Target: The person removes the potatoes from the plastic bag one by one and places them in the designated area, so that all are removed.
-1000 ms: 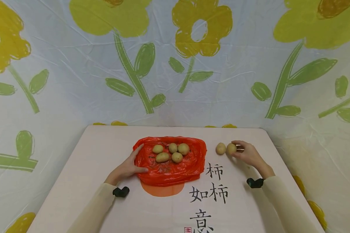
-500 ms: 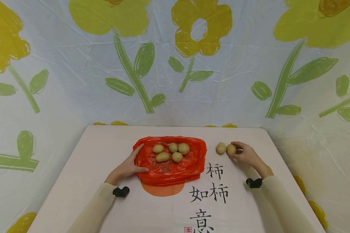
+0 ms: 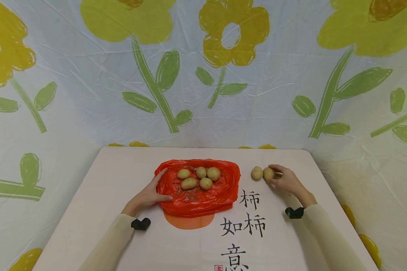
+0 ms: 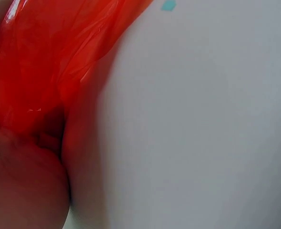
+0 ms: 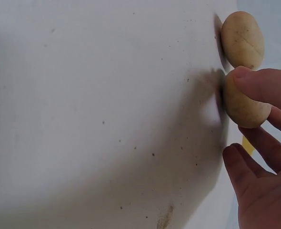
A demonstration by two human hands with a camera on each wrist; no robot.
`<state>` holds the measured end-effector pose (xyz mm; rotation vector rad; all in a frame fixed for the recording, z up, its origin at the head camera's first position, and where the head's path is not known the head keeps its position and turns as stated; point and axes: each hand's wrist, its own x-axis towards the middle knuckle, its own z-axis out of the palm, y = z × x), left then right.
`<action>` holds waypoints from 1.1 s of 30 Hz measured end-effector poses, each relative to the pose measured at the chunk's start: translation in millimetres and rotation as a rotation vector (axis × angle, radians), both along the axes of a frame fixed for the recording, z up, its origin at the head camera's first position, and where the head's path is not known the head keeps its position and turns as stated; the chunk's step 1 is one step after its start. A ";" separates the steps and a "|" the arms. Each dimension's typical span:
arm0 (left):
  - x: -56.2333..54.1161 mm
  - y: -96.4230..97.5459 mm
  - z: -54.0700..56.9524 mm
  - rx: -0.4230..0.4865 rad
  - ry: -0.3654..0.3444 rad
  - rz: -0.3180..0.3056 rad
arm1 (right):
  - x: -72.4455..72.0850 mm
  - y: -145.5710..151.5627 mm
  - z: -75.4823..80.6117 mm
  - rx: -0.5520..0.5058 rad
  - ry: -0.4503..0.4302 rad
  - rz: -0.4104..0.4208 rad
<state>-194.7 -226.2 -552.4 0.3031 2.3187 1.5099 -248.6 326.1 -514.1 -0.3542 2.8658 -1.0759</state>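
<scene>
My right hand (image 3: pixel 288 181) pinches a small potato (image 5: pixel 245 102) between thumb and fingers, low over the table. A second potato (image 3: pixel 256 173) lies just left of it; the two sit side by side and look nearly touching. My left hand (image 3: pixel 148 192) rests at the left side of a red plastic bag (image 3: pixel 220 197), with thumb and forefinger spread along it; its other fingers are hidden. Several potatoes (image 3: pixel 188 183) lie grouped on the bag. In the left wrist view, the red plastic (image 4: pixel 40 62) bunches against the palm.
The pale tabletop (image 3: pixel 122 169) bears black brush characters (image 3: pixel 254 224) in front of the bag and an orange printed shape (image 3: pixel 190 222) partly under it. A flower-patterned sheet (image 3: pixel 264 113) hangs behind and around the table.
My right hand has shifted slightly left with the potato, narrowing the gap to the other one. My left hand, the bag and the potatoes on it stay in place.
</scene>
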 end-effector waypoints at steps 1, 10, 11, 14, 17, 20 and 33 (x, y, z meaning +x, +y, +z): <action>0.0 -0.2 0.1 0.000 0.001 0.001 | 0.1 -0.1 0.7 -0.001 0.007 0.003; -1.2 -1.6 -0.6 0.009 -0.011 0.002 | 0.3 0.5 4.2 0.006 0.034 0.026; -1.3 -1.7 -0.9 0.009 -0.012 0.001 | 0.2 0.6 4.0 0.011 0.029 0.024; -1.2 -1.6 -1.3 0.011 -0.013 0.002 | 0.3 0.6 2.9 0.018 0.010 0.012; -0.2 -0.8 -0.5 0.009 -0.008 0.002 | 0.4 0.1 1.2 0.019 0.000 -0.003; 1.4 0.6 1.2 0.003 -0.005 0.003 | 0.8 -0.5 0.0 0.020 -0.014 -0.018; 4.1 3.2 5.9 0.003 -0.002 -0.002 | 1.2 0.7 4.5 0.002 -0.034 0.007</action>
